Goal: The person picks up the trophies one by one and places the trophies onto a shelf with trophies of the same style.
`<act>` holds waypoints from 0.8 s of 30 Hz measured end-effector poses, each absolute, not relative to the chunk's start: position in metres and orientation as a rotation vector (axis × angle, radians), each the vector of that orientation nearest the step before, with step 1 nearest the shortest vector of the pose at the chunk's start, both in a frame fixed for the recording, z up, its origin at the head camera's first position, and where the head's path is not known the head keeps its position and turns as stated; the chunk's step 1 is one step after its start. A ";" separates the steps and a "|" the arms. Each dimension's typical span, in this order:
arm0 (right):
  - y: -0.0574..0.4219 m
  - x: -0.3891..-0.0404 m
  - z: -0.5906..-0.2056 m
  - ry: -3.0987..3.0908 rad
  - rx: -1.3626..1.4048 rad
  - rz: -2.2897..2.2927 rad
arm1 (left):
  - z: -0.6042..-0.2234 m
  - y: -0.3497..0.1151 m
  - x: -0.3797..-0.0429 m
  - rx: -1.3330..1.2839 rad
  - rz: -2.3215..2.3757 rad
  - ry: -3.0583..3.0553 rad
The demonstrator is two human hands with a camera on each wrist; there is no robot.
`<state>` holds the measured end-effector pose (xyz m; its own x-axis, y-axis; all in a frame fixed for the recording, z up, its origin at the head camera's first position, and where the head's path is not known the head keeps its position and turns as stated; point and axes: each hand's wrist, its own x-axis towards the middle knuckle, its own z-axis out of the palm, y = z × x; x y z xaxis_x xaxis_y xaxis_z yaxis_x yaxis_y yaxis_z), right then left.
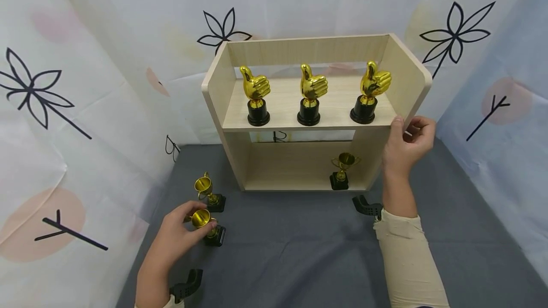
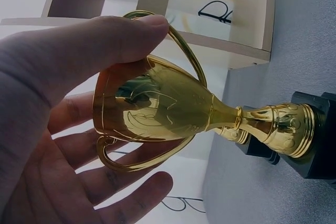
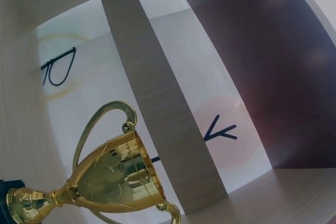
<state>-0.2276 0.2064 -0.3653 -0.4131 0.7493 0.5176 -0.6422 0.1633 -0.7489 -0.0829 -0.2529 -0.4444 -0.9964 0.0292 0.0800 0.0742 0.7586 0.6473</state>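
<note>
My left hand (image 1: 173, 236) holds a small gold trophy cup (image 1: 201, 218) by its bowl and handles, its black base on the grey cloth. In the left wrist view, the thumb lies over one handle of this gold cup (image 2: 157, 100), with the fingers behind the bowl. A second trophy cup (image 1: 204, 187) stands just beyond it. At the right, my right hand (image 1: 406, 149) grips the front edge of the side panel of a two-tier wooden shelf (image 1: 295, 128). Near that side, a third trophy cup (image 1: 341, 170) stands on the lower tier, also the gold cup (image 3: 113, 177) in the right wrist view.
Along the upper tier stand three gold thumbs-up trophies on black bases: a left one (image 1: 257, 91), a middle one (image 1: 311, 94) and a right one (image 1: 369, 91). A white patterned cloth (image 1: 128, 23) hangs behind and beside the grey-covered table (image 1: 299, 251).
</note>
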 end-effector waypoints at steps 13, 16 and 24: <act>0.206 -0.227 -0.365 -1.273 -0.128 1.551 | -0.440 -0.247 -0.081 -0.092 -1.076 -2.885; 0.206 -0.228 -0.366 -1.267 -0.124 1.555 | -0.440 -0.247 -0.081 -0.105 -1.082 -2.881; 0.207 -0.229 -0.367 -1.271 -0.110 1.539 | -0.439 -0.245 -0.081 -0.132 -1.068 -2.873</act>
